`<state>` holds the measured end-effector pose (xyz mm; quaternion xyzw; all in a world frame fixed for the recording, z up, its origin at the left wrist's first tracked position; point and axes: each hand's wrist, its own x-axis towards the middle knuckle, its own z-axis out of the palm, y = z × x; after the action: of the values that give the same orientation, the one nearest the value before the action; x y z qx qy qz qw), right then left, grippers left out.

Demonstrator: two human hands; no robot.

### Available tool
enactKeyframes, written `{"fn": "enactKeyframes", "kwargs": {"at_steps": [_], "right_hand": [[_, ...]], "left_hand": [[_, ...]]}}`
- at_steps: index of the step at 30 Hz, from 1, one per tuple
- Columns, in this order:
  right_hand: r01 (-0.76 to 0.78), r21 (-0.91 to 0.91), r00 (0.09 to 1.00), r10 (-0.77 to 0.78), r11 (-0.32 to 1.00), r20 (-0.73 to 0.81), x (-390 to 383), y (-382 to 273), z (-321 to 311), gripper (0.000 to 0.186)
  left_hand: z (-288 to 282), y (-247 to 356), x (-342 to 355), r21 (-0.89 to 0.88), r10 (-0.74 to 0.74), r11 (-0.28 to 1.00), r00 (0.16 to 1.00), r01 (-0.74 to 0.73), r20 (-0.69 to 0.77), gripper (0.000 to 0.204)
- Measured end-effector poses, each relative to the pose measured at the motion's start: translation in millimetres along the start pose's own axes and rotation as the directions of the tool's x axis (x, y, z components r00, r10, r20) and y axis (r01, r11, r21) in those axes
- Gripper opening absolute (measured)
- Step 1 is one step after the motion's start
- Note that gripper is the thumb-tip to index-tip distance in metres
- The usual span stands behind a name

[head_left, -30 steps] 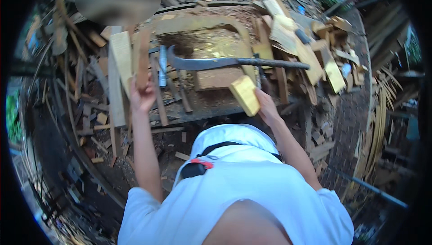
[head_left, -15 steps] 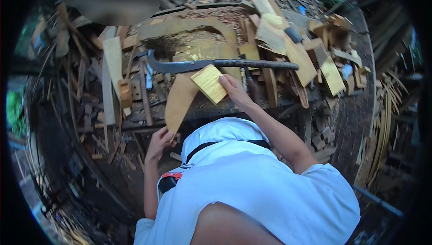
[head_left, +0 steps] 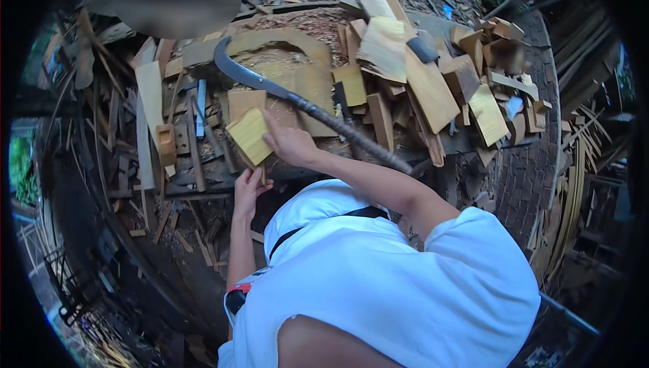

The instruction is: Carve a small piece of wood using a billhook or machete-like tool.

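My right hand (head_left: 292, 145) grips a squarish yellow wood block (head_left: 249, 137) by its right edge, with a finger along the top. The block lies over a flat brown board (head_left: 246, 102), hiding most of it; whether the two touch I cannot tell. Below the block, my left hand (head_left: 250, 191) is closed on the board's near end. Just beyond lies a long-handled curved blade (head_left: 251, 79), slanting across the bench. Its dark wrapped handle (head_left: 351, 135) runs down to the right, past my right forearm.
Cut wood blocks (head_left: 433, 91) are heaped on the bench's right side. Long offcuts (head_left: 150, 118) and a small block with a square hole (head_left: 165, 143) lie at the left. A cut-out wooden form (head_left: 314, 64) rests at the back. Brick paving (head_left: 517, 179) shows at right.
My right hand has carried the yellow block left, over the board. The curved blade has turned: its tip points farther back and its handle end is nearer me. My left hand keeps the board's end.
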<state>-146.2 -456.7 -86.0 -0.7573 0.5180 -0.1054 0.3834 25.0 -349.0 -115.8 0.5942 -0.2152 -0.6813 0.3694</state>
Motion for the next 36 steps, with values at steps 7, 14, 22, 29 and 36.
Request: {"fn": "enactKeyframes", "kwargs": {"at_steps": [7, 14, 22, 29, 36], "right_hand": [[0.028, -0.103, 0.999, -0.024, 0.994, 0.035, 14, 5, -34, 0.065], [0.071, -0.022, 0.997, -0.071, 0.997, 0.02, 19, 13, -30, 0.064], [0.016, 0.25, 1.0, -0.021, 0.968, 0.02, 27, 19, -25, 0.064], [0.15, -0.147, 0.987, -0.14, 0.978, 0.079, 31, 18, -44, 0.065], [0.084, -0.275, 0.966, -0.146, 0.958, -0.215, 47, 67, -47, 0.06]], "left_hand": [[16, 14, 22, -0.04, 0.018, 0.999, 1.0, -0.019, -0.021, 0.025], [20, 10, 20, -0.176, -0.027, 0.984, 0.997, 0.015, -0.068, 0.029], [28, 13, 17, -0.365, -0.019, 0.931, 0.998, -0.003, -0.057, 0.031], [43, 25, 22, -0.128, -0.05, 0.991, 0.982, 0.026, -0.183, 0.045], [56, 27, 20, 0.059, 0.027, 0.998, 0.96, -0.01, -0.279, 0.059]]}}
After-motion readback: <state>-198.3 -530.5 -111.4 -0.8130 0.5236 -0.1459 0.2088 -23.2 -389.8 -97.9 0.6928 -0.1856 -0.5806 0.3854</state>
